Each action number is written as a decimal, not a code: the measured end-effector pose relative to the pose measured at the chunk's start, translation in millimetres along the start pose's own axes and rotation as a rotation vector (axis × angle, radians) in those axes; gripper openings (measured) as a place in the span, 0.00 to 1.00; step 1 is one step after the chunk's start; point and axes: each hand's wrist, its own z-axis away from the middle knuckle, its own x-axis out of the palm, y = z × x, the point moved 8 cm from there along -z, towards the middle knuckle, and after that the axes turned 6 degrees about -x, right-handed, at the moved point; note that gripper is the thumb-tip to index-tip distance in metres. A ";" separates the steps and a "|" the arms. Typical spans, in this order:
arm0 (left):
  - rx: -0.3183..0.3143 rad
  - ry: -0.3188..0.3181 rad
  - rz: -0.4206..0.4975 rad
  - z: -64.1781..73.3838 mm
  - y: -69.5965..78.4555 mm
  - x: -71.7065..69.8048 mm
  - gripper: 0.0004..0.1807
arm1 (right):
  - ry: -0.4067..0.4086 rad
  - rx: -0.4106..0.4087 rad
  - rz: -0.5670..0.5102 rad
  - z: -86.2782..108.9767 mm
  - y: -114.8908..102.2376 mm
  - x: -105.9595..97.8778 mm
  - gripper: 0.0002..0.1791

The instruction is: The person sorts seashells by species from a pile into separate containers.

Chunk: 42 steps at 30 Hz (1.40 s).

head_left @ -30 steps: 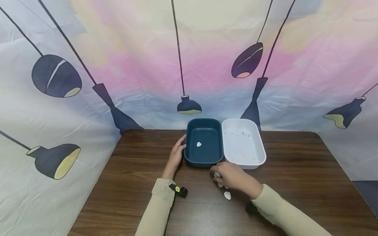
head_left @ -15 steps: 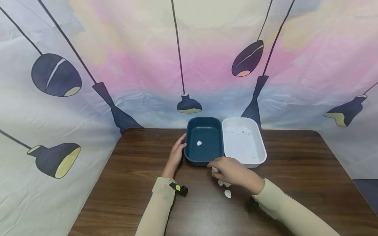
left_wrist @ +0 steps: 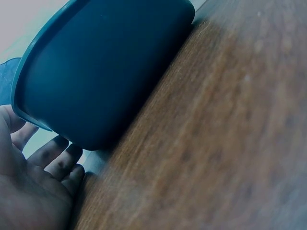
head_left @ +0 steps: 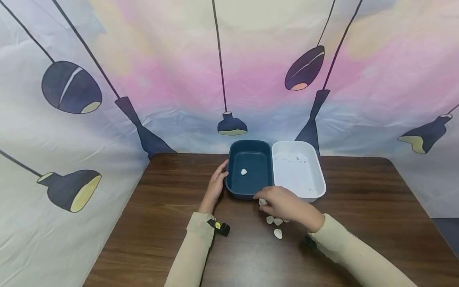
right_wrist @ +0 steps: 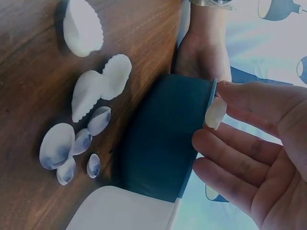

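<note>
One pinched shell (right_wrist: 216,114), yellow wrist label (head_left: 217,225)

From overhead, the head view faces forward and down over the counter (head_left: 244,259); close, tilted wrist views share the teal tub (left_wrist: 100,76).

Head view: cannot fully see rounded off-white seashell (head_left: 263,202) at five o'clock, partly covered by right hand (head_left: 283,204); cannot identify dark specks (head_left: 297,159), too small, inside white rectangular tray (head_left: 299,176) at four o'clock.
</note>
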 end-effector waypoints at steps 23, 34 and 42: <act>-0.002 0.006 0.000 -1.9 -3.2 -2.1 0.29 | 0.034 -0.021 -0.015 -15.0 8.4 -18.0 0.14; 0.012 0.001 0.009 -1.7 -0.3 0.1 0.28 | 0.025 -0.013 0.005 -24.6 16.8 -21.9 0.14; -0.001 0.005 0.015 -0.9 0.1 0.3 0.29 | 0.011 -0.002 -0.001 -32.8 26.9 -18.5 0.15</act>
